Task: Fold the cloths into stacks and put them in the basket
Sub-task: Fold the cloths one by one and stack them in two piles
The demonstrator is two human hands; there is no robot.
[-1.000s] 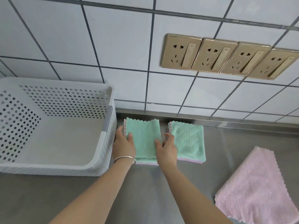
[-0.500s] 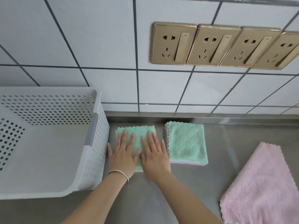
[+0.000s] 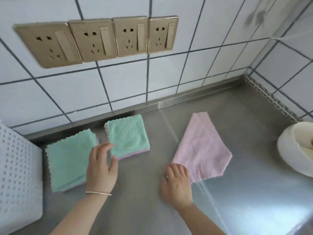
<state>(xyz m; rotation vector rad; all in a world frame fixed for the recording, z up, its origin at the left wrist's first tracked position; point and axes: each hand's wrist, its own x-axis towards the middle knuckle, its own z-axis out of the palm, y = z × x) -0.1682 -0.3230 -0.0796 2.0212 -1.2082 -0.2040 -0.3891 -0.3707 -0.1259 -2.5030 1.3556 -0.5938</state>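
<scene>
From where I stand, nothing here can be read. The four gold wall sockets (image 3: 94, 39) carry only plug holes and plain rocker switches; any small mark on the switches is too blurred to make out. The folded cloths and the basket (image 3: 18, 175) show no lettering.

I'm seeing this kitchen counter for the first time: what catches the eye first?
Four gold wall sockets on the white tiles stand out at upper left. Below them, two folded green cloth stacks lie side by side on the steel counter, with an unfolded pink cloth to the right, the right hand at its near corner.
</scene>
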